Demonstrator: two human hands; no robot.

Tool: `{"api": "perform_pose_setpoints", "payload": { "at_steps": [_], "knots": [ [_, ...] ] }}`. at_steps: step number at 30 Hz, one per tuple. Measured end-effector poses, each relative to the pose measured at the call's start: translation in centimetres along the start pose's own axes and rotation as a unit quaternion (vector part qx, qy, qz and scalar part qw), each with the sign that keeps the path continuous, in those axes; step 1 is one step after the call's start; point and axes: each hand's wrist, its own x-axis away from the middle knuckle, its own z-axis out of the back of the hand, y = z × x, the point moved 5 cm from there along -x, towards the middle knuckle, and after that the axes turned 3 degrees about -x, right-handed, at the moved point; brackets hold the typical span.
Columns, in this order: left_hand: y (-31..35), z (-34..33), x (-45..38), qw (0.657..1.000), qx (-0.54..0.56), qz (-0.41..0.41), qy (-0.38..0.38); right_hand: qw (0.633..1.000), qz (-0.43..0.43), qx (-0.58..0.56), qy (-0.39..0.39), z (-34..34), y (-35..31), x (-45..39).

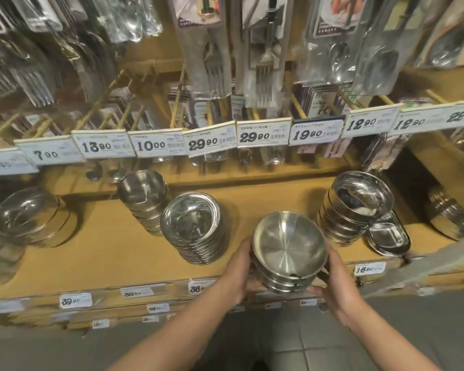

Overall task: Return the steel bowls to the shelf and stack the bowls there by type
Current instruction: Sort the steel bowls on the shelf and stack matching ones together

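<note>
Both forearms reach up from the bottom of the view, and between them sits a short stack of steel bowls (289,253), held over the front lip of the shelf (113,236). The left hand (239,274) cups the stack's left wall with fingers curled round it; the right hand (335,285) presses the opposite wall and seems to reach partly under the base. Neither is spread free; both are closed against the steel, sharing the load about evenly.

What matters now is what lies straight ahead. Directly behind the held stack the shelf board is bare, a gap between two piles. To the left of that gap stands a stack of shallow, wide-rimmed dishes (194,228), with a taller pile of small deep bowls (144,199) behind it. To the right rises a tall stack of bowls (354,207), and beside it some flat oblong trays (389,236).

The held bowls look closest in shape to the tall right-hand stack, so my guess is the move goes forward and a little right, though the match is hard to judge from here.
</note>
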Motion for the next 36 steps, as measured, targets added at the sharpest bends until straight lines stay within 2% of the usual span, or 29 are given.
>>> {"api": "perform_pose_setpoints", "payload": {
  "at_steps": [6, 9, 13, 21, 29, 36],
  "knots": [
    [-0.3, 3.0, 4.1, 0.998, -0.027, -0.049, -0.001, 1.000, 0.025, -0.002, 0.010, -2.3, 1.3, 5.0],
    [-1.2, 5.4, 6.6, 0.996, -0.046, -0.065, -0.031, 0.999, 0.030, -0.008, 0.007, -4.2, 2.9, 7.8],
    [-3.2, 10.9, 9.7, 0.995, -0.049, -0.073, -0.046, 0.999, 0.036, -0.012, -0.003, -8.1, 6.2, 11.6],
    [-5.3, 25.8, 15.0, 0.998, -0.034, -0.060, 0.008, 0.999, 0.008, -0.008, -0.034, -20.7, 12.4, 16.2],
    [-3.0, 37.1, 15.8, 0.993, 0.018, -0.076, 0.087, 0.991, -0.024, 0.054, -0.118, -32.7, 13.1, 14.0],
    [0.3, 43.6, 11.1, 0.985, 0.043, -0.072, 0.152, 0.985, -0.057, 0.080, -0.145, -40.4, 13.9, 7.0]
  ]
}}
